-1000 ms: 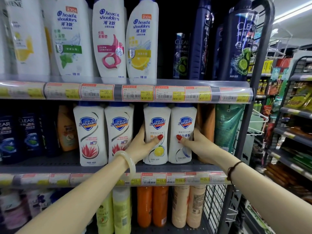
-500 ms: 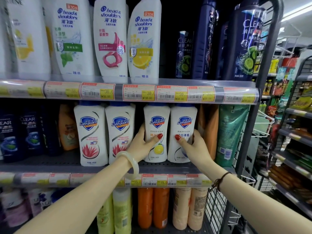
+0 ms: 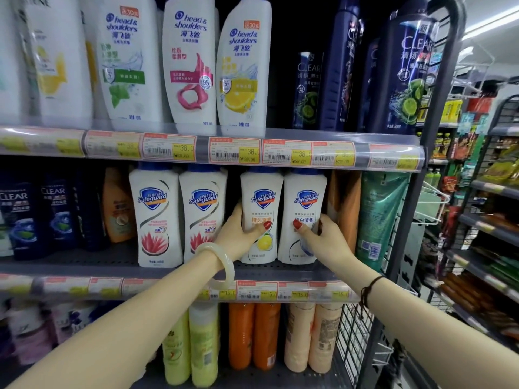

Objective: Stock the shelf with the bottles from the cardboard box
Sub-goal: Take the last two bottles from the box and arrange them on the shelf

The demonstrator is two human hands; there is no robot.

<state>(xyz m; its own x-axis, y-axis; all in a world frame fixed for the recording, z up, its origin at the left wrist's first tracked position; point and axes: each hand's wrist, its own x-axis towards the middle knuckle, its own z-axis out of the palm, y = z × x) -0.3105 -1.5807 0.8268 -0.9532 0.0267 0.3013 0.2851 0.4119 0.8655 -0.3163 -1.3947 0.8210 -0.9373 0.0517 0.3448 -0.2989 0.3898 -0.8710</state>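
Two white Safeguard bottles stand upright side by side on the middle shelf. My left hand grips the lemon-label bottle from its left side, thumb across the front. My right hand grips the blue-label bottle from its right side, thumb on the front. Two more Safeguard bottles with red lotus labels stand to the left. The cardboard box is out of view.
Orange bottles and a green tube stand right of my right hand. White Head & Shoulders bottles and dark Clear bottles fill the upper shelf. The dark shelf post and wire racks border the right side.
Both hands keep their hold on the two bottles. The camera has shifted slightly closer and to the left; the bottles stay in place.
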